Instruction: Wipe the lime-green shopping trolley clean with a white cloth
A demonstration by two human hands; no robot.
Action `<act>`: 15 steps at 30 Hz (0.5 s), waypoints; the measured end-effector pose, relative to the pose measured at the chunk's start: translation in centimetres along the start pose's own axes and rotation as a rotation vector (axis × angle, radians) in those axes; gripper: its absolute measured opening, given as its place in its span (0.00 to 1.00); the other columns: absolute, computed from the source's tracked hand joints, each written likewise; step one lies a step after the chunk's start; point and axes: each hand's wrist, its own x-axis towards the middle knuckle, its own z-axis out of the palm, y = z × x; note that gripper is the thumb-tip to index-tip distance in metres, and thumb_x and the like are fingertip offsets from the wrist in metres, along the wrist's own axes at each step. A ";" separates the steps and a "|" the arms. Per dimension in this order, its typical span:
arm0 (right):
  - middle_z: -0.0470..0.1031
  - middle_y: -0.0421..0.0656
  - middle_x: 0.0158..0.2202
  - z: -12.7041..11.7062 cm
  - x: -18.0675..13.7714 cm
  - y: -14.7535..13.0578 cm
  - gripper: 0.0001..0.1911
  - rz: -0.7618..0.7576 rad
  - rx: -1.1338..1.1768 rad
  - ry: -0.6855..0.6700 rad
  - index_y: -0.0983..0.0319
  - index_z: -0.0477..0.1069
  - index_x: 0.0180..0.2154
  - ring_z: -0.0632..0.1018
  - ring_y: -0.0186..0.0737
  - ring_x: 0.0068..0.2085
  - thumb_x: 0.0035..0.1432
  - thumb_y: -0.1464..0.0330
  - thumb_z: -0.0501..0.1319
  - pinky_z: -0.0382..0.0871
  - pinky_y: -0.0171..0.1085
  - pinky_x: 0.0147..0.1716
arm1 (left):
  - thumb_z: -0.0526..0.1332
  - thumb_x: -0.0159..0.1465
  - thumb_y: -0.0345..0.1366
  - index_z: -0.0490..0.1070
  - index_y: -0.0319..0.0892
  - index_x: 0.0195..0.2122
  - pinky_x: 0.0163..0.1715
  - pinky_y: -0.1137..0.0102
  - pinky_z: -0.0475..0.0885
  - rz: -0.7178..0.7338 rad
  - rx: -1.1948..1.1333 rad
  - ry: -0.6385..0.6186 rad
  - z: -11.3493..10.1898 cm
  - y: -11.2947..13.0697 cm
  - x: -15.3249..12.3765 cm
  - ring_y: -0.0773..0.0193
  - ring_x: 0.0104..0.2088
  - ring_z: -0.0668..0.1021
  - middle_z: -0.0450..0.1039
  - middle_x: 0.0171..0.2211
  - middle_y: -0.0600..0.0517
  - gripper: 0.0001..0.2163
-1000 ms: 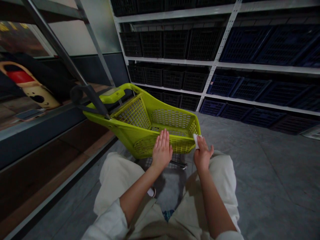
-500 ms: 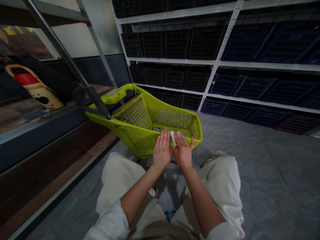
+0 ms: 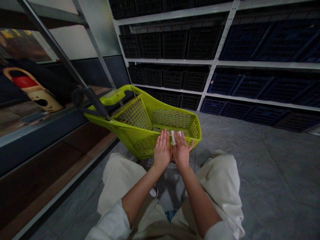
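Note:
A yellow-green shopping basket [image 3: 172, 110] on a cart frame stands before my knees, its side panels pierced with holes. My left hand [image 3: 163, 150] lies flat over the near rim and side, fingers stretched out, holding nothing. Close beside it, my right hand [image 3: 181, 151] presses a small white cloth [image 3: 173, 137] against the same rim. Most of the cloth is hidden under those fingers, and whether it is paper or fabric I cannot tell. The right thumb and little finger are not both clearly visible.
White metal shelves [image 3: 212, 71] with black crates [image 3: 175, 43] and blue crates [image 3: 225, 83] line the back. At left, a cream bottle with a red band [image 3: 41, 96] and a phone [image 3: 33, 117] lie on a ledge beside a metal pole [image 3: 55, 43]. Grey tiles [image 3: 270, 173] cover the floor.
My right hand has shifted very slightly on the rim with the cloth beneath it. The left hand stays nearly in place, and the whole view has moved a little.

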 end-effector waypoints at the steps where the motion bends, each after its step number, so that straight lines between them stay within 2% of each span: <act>1: 0.70 0.43 0.64 0.2 0.0 -0.9 0.34 -0.038 0.002 -0.024 0.54 0.65 0.63 0.60 0.42 0.69 0.56 0.78 0.47 0.30 0.59 0.67 | 0.50 0.68 0.31 0.44 0.29 0.71 0.70 0.56 0.53 0.002 0.012 -0.008 0.0 -0.1 0.0 0.53 0.73 0.46 0.44 0.72 0.38 0.31; 4: 0.69 0.42 0.64 0.3 -0.2 -1.4 0.36 -0.098 -0.006 -0.037 0.52 0.64 0.63 0.61 0.41 0.69 0.55 0.79 0.48 0.29 0.58 0.68 | 0.50 0.68 0.31 0.45 0.31 0.71 0.70 0.57 0.53 -0.001 0.030 -0.017 -0.1 -0.2 -0.1 0.54 0.73 0.47 0.45 0.72 0.39 0.31; 7: 0.70 0.43 0.64 -0.4 -0.7 1.4 0.37 -0.110 -0.034 0.010 0.53 0.64 0.63 0.63 0.41 0.68 0.55 0.79 0.48 0.31 0.58 0.67 | 0.50 0.69 0.33 0.41 0.30 0.72 0.70 0.57 0.52 0.004 0.013 -0.013 -0.4 -0.1 -0.1 0.55 0.73 0.46 0.43 0.73 0.40 0.32; 12: 0.70 0.44 0.63 -1.8 -1.4 7.8 0.35 0.106 -0.049 0.141 0.53 0.66 0.62 0.64 0.43 0.68 0.56 0.78 0.46 0.39 0.62 0.65 | 0.50 0.69 0.35 0.36 0.30 0.72 0.70 0.56 0.52 0.000 -0.022 0.003 -0.5 0.2 0.0 0.55 0.73 0.46 0.41 0.73 0.40 0.34; 15: 0.71 0.45 0.62 -2.1 -1.3 8.6 0.33 0.248 -0.051 0.226 0.53 0.68 0.60 0.65 0.45 0.67 0.56 0.77 0.45 0.39 0.65 0.64 | 0.49 0.69 0.35 0.36 0.30 0.72 0.70 0.56 0.51 -0.006 -0.022 0.002 -0.4 0.2 -0.1 0.55 0.73 0.45 0.41 0.73 0.40 0.34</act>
